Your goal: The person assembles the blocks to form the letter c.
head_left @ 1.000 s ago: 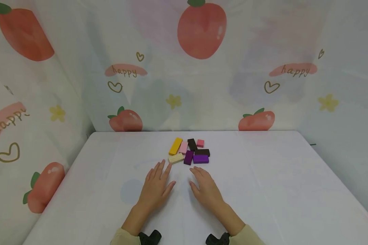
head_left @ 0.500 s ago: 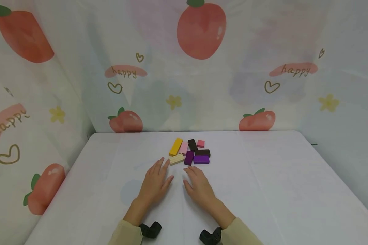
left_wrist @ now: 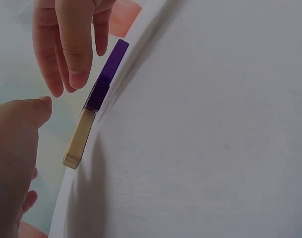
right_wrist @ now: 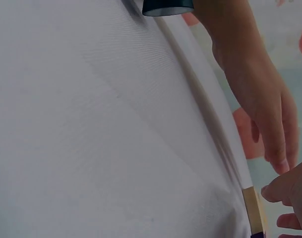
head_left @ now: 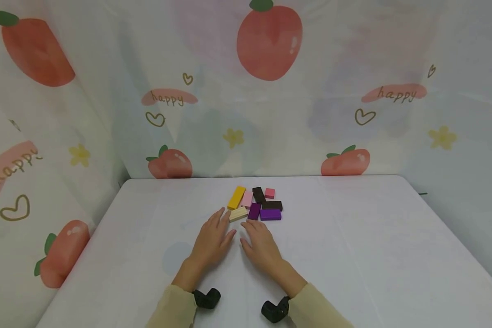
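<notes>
My left hand (head_left: pixel 211 239) hovers low over the table just in front of the cream block (head_left: pixel 238 214), index fingertip right at its near left end. To its right, my right hand (head_left: pixel 260 243) has its fingertips just short of the dark purple block (head_left: pixel 254 211). Both hands hold nothing, fingers loosely extended. Beside the dark purple block lies a brighter purple block (head_left: pixel 270 214), with a dark brown block (head_left: pixel 272 206) behind it. In the left wrist view, the cream block (left_wrist: pixel 79 139) lies below my right hand's fingers (left_wrist: pixel 74 49).
Behind these lie a yellow block (head_left: pixel 236 197), a light pink block (head_left: pixel 247 199), another dark block (head_left: pixel 258 195) and a small pink block (head_left: pixel 269 193). The white table (head_left: pixel 352 255) ends at a patterned fabric backdrop (head_left: pixel 279 123). Each wrist carries a black camera (head_left: pixel 207 299).
Both hands have edged forward toward the blocks. My right hand has also moved left, narrowing the gap between the hands. The blocks keep their arrangement.
</notes>
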`<control>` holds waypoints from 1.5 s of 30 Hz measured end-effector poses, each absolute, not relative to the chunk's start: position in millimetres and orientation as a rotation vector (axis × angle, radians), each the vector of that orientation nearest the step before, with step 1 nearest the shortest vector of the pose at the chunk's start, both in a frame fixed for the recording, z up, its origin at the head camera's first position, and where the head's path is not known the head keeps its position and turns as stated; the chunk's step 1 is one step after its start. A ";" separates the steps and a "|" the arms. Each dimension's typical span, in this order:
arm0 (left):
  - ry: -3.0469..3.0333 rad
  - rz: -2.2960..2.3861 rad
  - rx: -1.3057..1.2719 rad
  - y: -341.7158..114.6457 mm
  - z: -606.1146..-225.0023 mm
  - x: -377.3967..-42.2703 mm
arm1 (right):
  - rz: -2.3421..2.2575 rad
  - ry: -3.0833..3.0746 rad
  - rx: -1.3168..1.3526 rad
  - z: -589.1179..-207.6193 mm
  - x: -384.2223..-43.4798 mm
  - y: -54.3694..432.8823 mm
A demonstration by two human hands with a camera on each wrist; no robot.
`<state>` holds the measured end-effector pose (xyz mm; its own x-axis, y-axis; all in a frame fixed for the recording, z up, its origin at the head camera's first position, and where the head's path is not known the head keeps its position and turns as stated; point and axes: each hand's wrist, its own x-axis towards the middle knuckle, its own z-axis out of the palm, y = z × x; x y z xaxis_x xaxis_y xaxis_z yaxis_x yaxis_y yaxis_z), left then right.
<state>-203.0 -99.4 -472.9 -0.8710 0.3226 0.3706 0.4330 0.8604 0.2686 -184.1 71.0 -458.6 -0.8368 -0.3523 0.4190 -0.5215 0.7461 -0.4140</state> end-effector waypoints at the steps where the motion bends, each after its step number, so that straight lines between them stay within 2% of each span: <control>1: -2.723 -0.514 -0.559 -99.4 -471.7 -205.1 | 0.747 -2.636 0.677 -458.1 -185.8 70.0; 8: -2.768 -0.573 -0.516 -102.2 -468.8 -216.8 | 0.733 -2.659 0.680 -456.3 -195.2 66.4; 19: -2.740 -1.089 -0.397 -105.3 -462.0 -234.0 | 0.707 -2.673 0.695 -456.5 -206.6 61.0; 27: -2.689 -1.031 -0.502 -102.7 -461.3 -244.7 | 0.672 -2.698 0.727 -456.0 -211.0 58.9; 45: -2.882 -0.877 -0.424 -89.0 -451.4 -276.7 | 0.480 -2.699 0.879 -454.5 -228.9 60.0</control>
<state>-276.7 -89.0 -451.4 -0.9563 0.2346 0.1742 0.2919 0.7954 0.5312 -228.9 60.0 -454.5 -0.7825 -0.5193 0.3436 -0.6060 0.7620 -0.2283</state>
